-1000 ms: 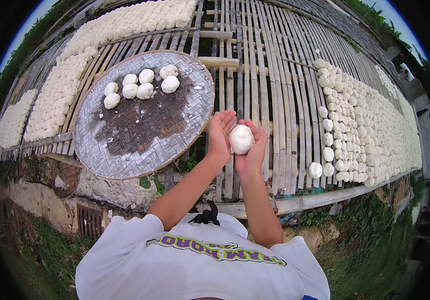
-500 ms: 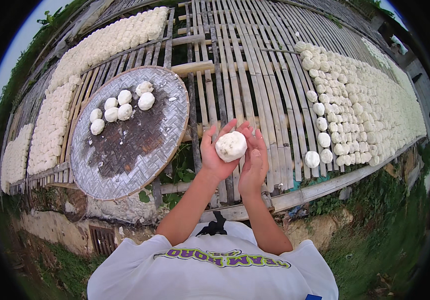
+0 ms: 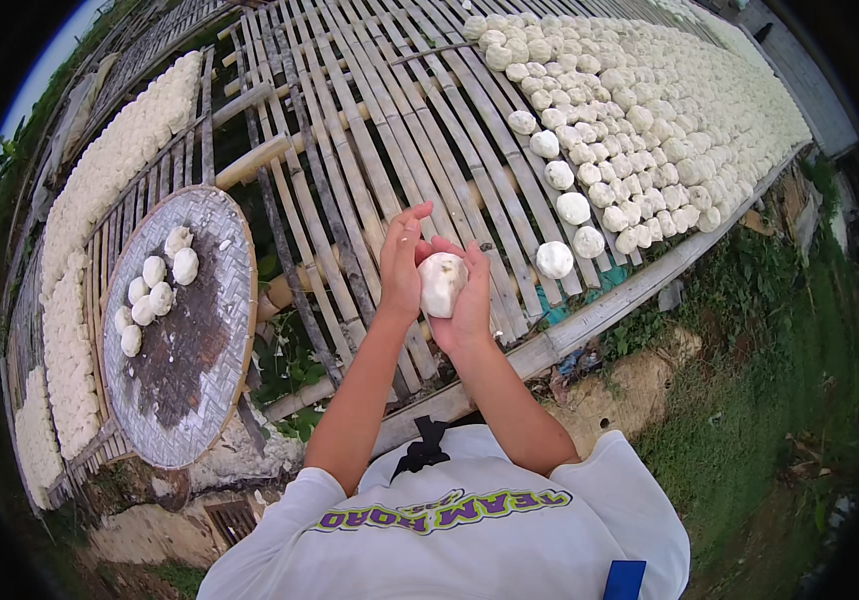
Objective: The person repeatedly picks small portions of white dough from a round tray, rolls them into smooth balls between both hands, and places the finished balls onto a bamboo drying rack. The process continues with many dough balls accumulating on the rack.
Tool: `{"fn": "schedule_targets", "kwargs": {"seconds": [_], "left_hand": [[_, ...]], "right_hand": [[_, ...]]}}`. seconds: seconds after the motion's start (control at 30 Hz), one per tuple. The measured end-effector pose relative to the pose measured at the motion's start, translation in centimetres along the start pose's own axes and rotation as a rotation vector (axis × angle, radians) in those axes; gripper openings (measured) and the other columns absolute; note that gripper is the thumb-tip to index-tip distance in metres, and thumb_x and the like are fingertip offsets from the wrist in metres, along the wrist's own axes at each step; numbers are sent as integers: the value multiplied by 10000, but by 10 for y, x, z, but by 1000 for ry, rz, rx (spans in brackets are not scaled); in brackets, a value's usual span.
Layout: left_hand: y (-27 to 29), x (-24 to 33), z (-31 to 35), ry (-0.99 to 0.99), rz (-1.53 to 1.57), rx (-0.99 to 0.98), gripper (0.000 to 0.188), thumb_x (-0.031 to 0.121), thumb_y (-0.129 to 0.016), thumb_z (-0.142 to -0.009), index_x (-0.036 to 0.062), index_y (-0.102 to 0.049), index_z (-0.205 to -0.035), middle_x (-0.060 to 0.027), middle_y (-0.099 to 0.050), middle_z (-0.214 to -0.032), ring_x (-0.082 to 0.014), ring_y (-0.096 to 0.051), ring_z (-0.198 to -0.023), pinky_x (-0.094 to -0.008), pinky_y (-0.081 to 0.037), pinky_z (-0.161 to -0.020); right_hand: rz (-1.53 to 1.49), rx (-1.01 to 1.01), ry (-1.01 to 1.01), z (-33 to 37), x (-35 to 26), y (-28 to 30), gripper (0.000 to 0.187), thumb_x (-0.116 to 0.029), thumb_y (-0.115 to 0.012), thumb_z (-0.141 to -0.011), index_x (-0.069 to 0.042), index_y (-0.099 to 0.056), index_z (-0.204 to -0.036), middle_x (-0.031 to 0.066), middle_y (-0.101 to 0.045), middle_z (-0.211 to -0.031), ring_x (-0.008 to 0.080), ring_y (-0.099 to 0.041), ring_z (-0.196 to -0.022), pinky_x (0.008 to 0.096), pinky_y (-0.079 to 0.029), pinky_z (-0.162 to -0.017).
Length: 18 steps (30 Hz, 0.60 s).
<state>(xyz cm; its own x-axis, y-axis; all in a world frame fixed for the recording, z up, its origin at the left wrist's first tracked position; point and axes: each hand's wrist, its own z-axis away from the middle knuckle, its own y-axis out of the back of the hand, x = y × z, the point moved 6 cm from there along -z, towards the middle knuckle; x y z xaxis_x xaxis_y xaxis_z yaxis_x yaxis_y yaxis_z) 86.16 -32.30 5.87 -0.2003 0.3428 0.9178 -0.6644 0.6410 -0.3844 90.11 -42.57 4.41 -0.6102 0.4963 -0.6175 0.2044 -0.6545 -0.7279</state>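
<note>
The left hand [image 3: 403, 268] and right hand [image 3: 470, 310] make a cupped grip, palms together around a white, roughly round, pasty-looking ball [image 3: 442, 285], held above a slatted bamboo platform [image 3: 405, 130]. A round woven grey tray [image 3: 175, 370] carrying white lumps [image 3: 161, 298] lies leftward; packed off-white balls [image 3: 650, 110] cover the platform's right side.

Person's bare right hand [image 3: 468, 312] cups white rounded lump [image 3: 443, 284] | bare left hand [image 3: 402, 268] alongside, fingers extended | left: round grey woven tray [image 3: 163, 437], white balls [image 3: 161, 298] | right: off-white balls [image 3: 650, 120] massed on slatted bamboo rack [image 3: 405, 130]
</note>
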Motion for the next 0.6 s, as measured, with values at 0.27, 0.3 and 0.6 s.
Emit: {"fn": "schedule_targets", "kwargs": {"seconds": [0.27, 0.3, 0.6], "left_hand": [[-71, -106, -4, 454, 426, -10, 463, 455, -482, -1077, 65, -586, -1303, -90, -642, -1308, -236, -625, -1195, -425, -487, -1038], [-79, -120, -7, 506, 472, -56, 463, 444, -460, -1086, 63, -558, -1331, -96, -648, -1304, -245, -643, -1174, -449, -496, -1049], [-113, -234, -113, 451, -250, -63, 395, 357, -545, -1061, 56, -598, -1312, -67, -648, -1190, -178, -610, -1100, -338, -483, -938]], "right_hand": [[692, -41, 446, -49, -85, 76, 478, -249, -524, -1077, 11, -466, -1474, 163, -562, -1439, 256, -606, -1232, 381, -506, -1002], [996, -83, 552, -54, -92, 89, 478, -234, -539, -1068, 27, -477, -1464, 170, -545, -1456, 256, -611, -1219, 368, -509, -997], [785, 112, -56, -168, -85, 241, 503, -246, -576, -1021, 75, -550, -1407, 119, -686, -1146, 130, -649, -972, 274, -520, -834]]}}
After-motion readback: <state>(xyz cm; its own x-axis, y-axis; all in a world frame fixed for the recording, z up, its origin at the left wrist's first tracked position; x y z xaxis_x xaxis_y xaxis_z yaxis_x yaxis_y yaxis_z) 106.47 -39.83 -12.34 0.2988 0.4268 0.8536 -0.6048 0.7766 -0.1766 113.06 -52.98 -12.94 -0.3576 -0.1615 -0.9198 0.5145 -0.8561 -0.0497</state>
